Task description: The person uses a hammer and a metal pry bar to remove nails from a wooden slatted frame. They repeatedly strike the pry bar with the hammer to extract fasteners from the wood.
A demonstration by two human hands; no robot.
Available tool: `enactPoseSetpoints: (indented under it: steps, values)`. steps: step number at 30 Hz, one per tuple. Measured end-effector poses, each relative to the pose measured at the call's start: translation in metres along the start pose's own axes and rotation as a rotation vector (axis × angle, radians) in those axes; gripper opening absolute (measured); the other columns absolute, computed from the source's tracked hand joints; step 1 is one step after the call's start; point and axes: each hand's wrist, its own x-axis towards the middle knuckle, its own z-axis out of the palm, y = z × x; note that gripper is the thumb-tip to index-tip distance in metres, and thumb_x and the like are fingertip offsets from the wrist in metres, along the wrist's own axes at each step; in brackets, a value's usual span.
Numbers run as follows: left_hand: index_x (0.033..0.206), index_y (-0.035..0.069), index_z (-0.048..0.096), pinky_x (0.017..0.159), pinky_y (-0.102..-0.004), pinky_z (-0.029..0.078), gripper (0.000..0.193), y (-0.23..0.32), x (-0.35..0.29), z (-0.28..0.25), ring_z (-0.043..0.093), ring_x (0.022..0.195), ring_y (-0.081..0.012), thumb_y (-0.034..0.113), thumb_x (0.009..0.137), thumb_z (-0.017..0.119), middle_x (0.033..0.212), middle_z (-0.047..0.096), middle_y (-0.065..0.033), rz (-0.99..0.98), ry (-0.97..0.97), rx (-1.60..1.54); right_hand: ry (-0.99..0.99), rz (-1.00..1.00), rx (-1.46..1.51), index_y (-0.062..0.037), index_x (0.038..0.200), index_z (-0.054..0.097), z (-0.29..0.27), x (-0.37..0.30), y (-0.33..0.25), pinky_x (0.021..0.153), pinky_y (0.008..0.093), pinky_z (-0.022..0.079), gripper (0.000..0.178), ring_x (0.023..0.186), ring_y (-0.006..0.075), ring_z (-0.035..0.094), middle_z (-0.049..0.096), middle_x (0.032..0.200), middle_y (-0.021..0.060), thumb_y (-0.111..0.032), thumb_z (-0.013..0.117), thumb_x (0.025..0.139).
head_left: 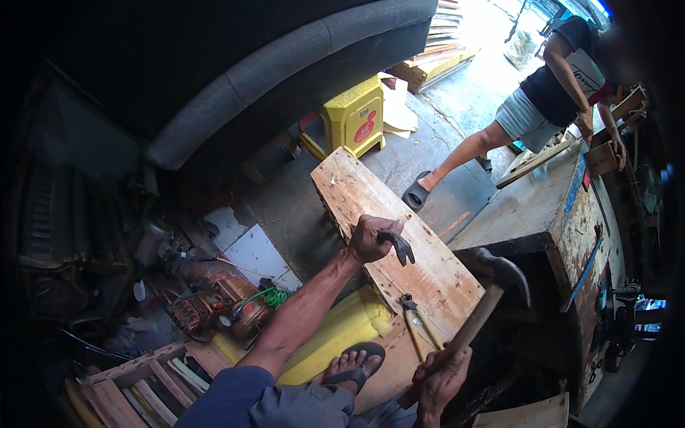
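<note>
My left hand is closed around a dark pry bar, its forked claw poking out past my fingers over a long wooden board. In my right hand is a claw hammer, gripped by its wooden handle, with the metal head raised to the far right of the board. A pair of pincers with yellowish handles lies on the board between my two hands. Nail holes and dark marks dot the board's surface. Whether the pry bar touches the wood, I cannot tell.
A yellow stool stands beyond the board. A rusty compressor with a green hose is at left, near a crate of wood strips. Yellow foam lies beside my foot. At right, another person works at a worn bench.
</note>
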Motion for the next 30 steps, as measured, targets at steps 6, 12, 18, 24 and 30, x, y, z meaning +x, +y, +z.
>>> enactPoseSetpoints:
  steps: [6, 12, 18, 24, 30]
  values:
    - [0.073, 0.002, 0.057, 0.049, -0.0422, 0.04, 0.027, 0.002, 0.008, 0.006, 0.053, 0.052, -0.0372, 0.011, 0.097, 0.062, 0.061, 0.051, -0.0191, 0.139, -0.057, 0.163, 0.073, -0.455, -0.562, -0.0067, 0.111, 0.045, -0.008, 0.017, 0.069, 0.044, 0.0258, 0.045, 0.034, 0.05, 0.0109, 0.056, 0.054, 0.065, 0.0021, -0.039, 0.056, 0.105]
    - [0.069, 0.002, 0.054, 0.049, -0.0429, 0.041, 0.031, -0.009, -0.002, 0.01, 0.054, 0.051, -0.0374, 0.013, 0.097, 0.063, 0.061, 0.052, -0.0189, 0.09, -0.056, 0.151, 0.01, -0.313, 0.013, -0.004, 0.101, 0.046, 0.013, 0.002, 0.035, 0.041, 0.026, 0.041, 0.032, 0.046, 0.0107, 0.052, 0.049, 0.057, 0.0025, -0.034, 0.057, 0.105]
    - [0.059, 0.002, 0.052, 0.046, -0.0398, 0.036, 0.044, -0.003, 0.005, 0.01, 0.044, 0.042, -0.0223, 0.018, 0.099, 0.063, 0.052, 0.045, -0.0141, 0.14, 0.007, 0.151, -0.043, -0.016, -0.595, -0.0029, 0.092, 0.047, -0.021, 0.028, 0.036, 0.045, 0.0349, 0.044, 0.032, 0.05, 0.0159, 0.058, 0.053, 0.057, 0.0094, -0.03, 0.06, 0.104]
    - [0.059, 0.002, 0.051, 0.047, -0.0425, 0.037, 0.044, -0.008, -0.012, 0.019, 0.046, 0.043, -0.0295, 0.018, 0.098, 0.063, 0.053, 0.046, -0.0164, 0.155, -0.099, 0.207, -0.001, 0.217, -0.401, -0.0096, 0.099, 0.046, -0.038, 0.031, 0.039, 0.039, 0.0265, 0.041, 0.037, 0.044, 0.0101, 0.047, 0.045, 0.062, -0.0012, -0.045, 0.053, 0.105]
    - [0.061, 0.001, 0.051, 0.048, -0.0423, 0.038, 0.043, -0.013, -0.005, 0.019, 0.046, 0.044, -0.0296, 0.018, 0.099, 0.063, 0.054, 0.047, -0.0158, 0.129, -0.107, 0.2, 0.078, -0.129, 0.165, -0.0059, 0.109, 0.045, -0.035, -0.012, -0.008, 0.041, 0.0271, 0.044, 0.044, 0.045, 0.0118, 0.046, 0.048, 0.067, 0.0037, -0.049, 0.056, 0.103]
